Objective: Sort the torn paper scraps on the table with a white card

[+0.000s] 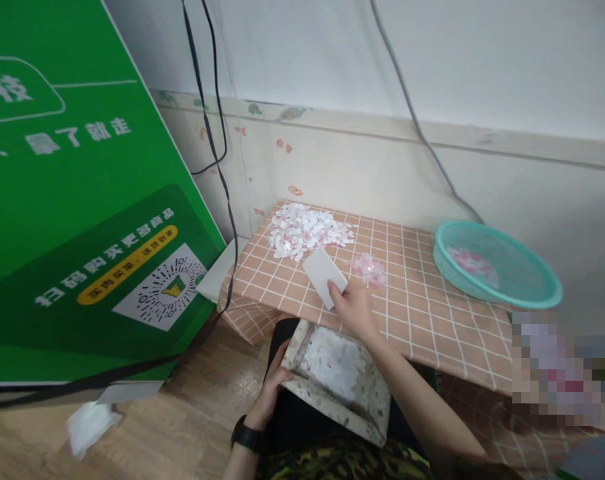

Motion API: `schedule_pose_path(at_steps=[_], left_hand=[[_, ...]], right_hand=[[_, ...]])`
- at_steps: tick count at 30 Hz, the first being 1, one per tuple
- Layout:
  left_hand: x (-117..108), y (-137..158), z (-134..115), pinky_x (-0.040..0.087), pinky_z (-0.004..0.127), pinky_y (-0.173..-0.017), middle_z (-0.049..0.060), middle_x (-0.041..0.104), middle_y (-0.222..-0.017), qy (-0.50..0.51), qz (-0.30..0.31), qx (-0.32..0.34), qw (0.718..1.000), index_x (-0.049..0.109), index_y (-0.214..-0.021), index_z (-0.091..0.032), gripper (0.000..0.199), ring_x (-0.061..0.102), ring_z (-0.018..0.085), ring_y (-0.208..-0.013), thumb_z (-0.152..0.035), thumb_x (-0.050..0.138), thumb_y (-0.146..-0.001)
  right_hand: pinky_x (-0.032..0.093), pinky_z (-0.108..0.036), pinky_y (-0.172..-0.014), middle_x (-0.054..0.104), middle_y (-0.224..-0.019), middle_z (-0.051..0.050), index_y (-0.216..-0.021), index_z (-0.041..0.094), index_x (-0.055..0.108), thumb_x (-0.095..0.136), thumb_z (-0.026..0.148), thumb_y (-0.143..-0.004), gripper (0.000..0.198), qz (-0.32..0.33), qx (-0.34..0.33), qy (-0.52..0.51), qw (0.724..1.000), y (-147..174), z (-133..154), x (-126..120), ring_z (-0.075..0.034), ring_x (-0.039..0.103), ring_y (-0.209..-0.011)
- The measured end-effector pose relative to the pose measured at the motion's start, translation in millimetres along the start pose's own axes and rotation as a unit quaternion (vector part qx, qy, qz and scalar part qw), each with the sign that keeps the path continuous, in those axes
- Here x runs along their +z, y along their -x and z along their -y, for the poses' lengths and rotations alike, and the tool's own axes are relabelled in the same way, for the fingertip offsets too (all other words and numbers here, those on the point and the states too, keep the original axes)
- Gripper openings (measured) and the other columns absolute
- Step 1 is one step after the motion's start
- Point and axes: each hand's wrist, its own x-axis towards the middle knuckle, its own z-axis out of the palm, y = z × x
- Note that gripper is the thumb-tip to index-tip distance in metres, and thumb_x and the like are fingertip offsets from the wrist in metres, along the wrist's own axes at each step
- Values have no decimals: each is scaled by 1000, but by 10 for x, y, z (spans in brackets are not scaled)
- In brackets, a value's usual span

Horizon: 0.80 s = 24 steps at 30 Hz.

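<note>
Between thumb and fingers, my right hand (353, 303) pinches a white card (325, 277) over the near edge of the table. Just beyond the card lies a heap of small white pieces (302, 230), some with pink on them. A smaller pinkish cluster of clear pieces (369, 269) rests to the right of the card. On my lap is a worn, speckled shallow box (339, 412) with many white pieces (332, 360) inside. My left hand (275, 383) grips the left side of this box, with the thumb on its rim.
A checked brown tablecloth (412, 313) covers the table. At its right stands a turquoise basket (497, 297) with pinkish pieces inside. A large green sign (107, 167) fills the left, with dark cables (217, 160) hanging beside it. A white plastic bag (92, 427) lies on the floor.
</note>
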Motion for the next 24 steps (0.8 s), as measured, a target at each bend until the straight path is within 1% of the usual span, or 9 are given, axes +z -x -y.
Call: schedule_pose_path(at_steps=[3, 6, 9, 12, 15, 17, 18, 20, 24], left_hand=[[-74, -31, -43, 31, 45, -107, 6, 66, -128, 7, 48, -33, 998, 52, -139, -20, 75, 48, 35, -128, -20, 55, -64], [-164, -69, -87, 32, 47, -108, 5, 65, -131, -2, 83, -64, 995, 49, -142, -21, 76, 51, 34, -126, -18, 55, -66], [-201, -92, -146, 34, 47, -107, 5, 65, -132, -18, 95, -85, 992, 48, -143, -22, 76, 54, 33, -123, -17, 56, -67], [-159, -86, -221, 34, 47, -108, 5, 67, -128, -23, 94, -89, 991, 50, -142, -23, 76, 55, 33, -123, -17, 58, -66], [-68, -54, -284, 33, 46, -109, 5, 69, -126, -24, 88, -98, 991, 52, -140, -23, 76, 54, 33, -125, -19, 62, -65], [-3, -27, -301, 33, 47, -109, 6, 69, -126, -22, 55, -102, 993, 54, -138, -23, 73, 54, 34, -124, -24, 65, -66], [25, -13, -301, 34, 48, -108, 6, 69, -126, -21, 29, -104, 994, 56, -137, -24, 71, 55, 35, -123, -27, 66, -67], [68, 18, -285, 35, 49, -107, 6, 70, -123, -21, -19, -110, 994, 60, -132, -25, 68, 57, 36, -119, -32, 68, -65], [92, 92, -229, 36, 51, -104, 6, 74, -110, -23, -85, -99, 991, 69, -120, -24, 61, 59, 38, -113, -30, 68, -60]], right_hand=[[34, -27, -49, 63, -55, -6, -67, 16, 62, 45, 52, -89, 46, -30, 39, -10, 999, -3, -249, -266, -19, 59, -52], [36, -28, -49, 66, -59, -8, -70, 15, 65, 47, 56, -87, 48, -65, 77, 12, 995, -21, -433, -499, -22, 60, -54], [36, -29, -50, 67, -62, -9, -71, 15, 67, 46, 58, -87, 51, -55, 67, 38, 996, -164, -541, -731, -22, 61, -56], [34, -27, -49, 63, -58, -6, -66, 16, 65, 45, 58, -87, 50, -6, -3, 49, 999, -514, -564, -984, -18, 56, -53], [25, -27, -47, 47, -48, -1, -51, 18, 51, 51, 57, -84, 51, 50, -77, 100, 991, -1003, -482, -1196, -12, 41, -46], [24, -27, -47, 43, -48, 1, -51, 19, 48, 54, 54, -83, 48, 121, -127, 98, 980, -1316, -378, -1260, -10, 37, -47], [24, -27, -48, 42, -49, 2, -53, 18, 48, 55, 52, -83, 46, 156, -147, 93, 972, -1452, -323, -1262, -10, 36, -48], [25, -26, -48, 42, -52, 2, -56, 18, 50, 55, 49, -84, 43, 199, -175, 76, 961, -1666, -230, -1210, -9, 36, -49], [28, -25, -49, 43, -55, 2, -57, 17, 52, 57, 45, -83, 38, 268, -207, 63, 939, -1905, -206, -1003, -9, 38, -51]])
